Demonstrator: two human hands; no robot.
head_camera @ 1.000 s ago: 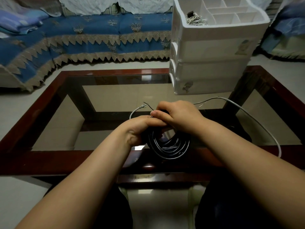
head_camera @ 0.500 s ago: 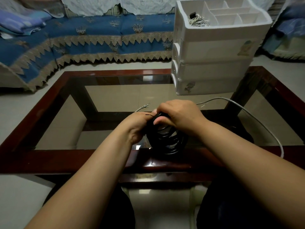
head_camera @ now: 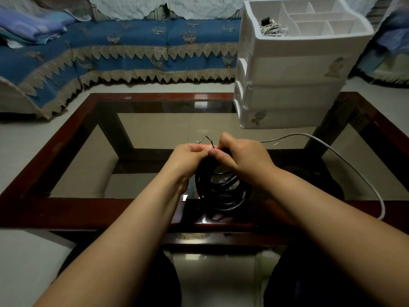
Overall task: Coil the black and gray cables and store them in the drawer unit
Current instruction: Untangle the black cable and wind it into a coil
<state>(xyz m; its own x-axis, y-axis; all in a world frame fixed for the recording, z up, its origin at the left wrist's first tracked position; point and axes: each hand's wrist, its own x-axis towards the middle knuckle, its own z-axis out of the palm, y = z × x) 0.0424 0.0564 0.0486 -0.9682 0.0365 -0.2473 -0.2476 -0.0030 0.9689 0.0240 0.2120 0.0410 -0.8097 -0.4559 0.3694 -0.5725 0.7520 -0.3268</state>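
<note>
A black cable [head_camera: 222, 191] hangs as a round coil over the near edge of the table. My left hand [head_camera: 188, 158] and my right hand [head_camera: 241, 156] both pinch the coil's top, fingertips touching, with a thin black tie end sticking up between them. The gray cable [head_camera: 345, 160] lies loose on the glass, curving from behind my right hand to the table's right front edge. The white drawer unit [head_camera: 290, 85] stands at the far right of the table, its three drawers shut.
The drawer unit's open top tray [head_camera: 314, 17] has dividers and holds a coiled light cable [head_camera: 273, 29] in its left compartment. The glass-topped table has a dark red wooden frame [head_camera: 88, 211]. A blue covered sofa [head_camera: 132, 49] stands behind.
Both hands have lifted the coil's top and drawn closer together. The coil now hangs more upright, and the short tie end pokes up between the fingertips.
</note>
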